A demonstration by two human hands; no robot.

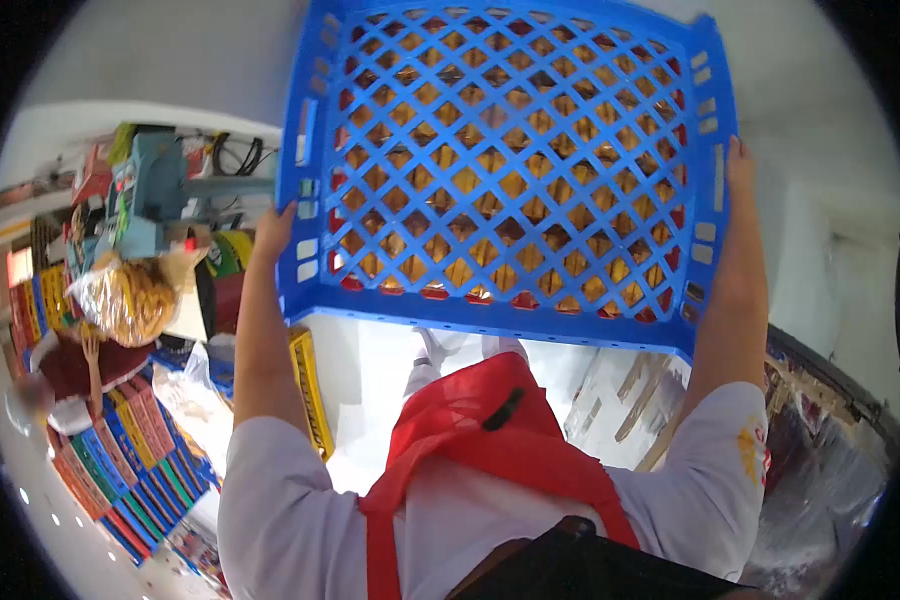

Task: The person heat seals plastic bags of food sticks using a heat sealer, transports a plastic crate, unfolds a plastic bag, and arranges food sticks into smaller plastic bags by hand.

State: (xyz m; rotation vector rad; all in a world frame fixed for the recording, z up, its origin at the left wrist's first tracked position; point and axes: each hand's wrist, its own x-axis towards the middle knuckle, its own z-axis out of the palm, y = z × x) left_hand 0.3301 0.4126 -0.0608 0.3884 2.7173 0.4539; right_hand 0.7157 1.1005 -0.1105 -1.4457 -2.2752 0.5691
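A blue plastic crate with a diamond lattice base is held up in front of me. Through its lattice show many yellow-brown packed items, with red edges around them; whether these lie inside the crate or beyond it I cannot tell. My left hand grips the crate's left side, and my right hand grips the right side. Most fingers of both hands are hidden behind the crate walls. Beneath it is my red apron.
Tall stacks of coloured crates stand at the left, near another person's arm. A clear bag of yellow-brown food is beside a teal machine. A yellow crate stands by my left arm. Plastic-wrapped goods are at the right.
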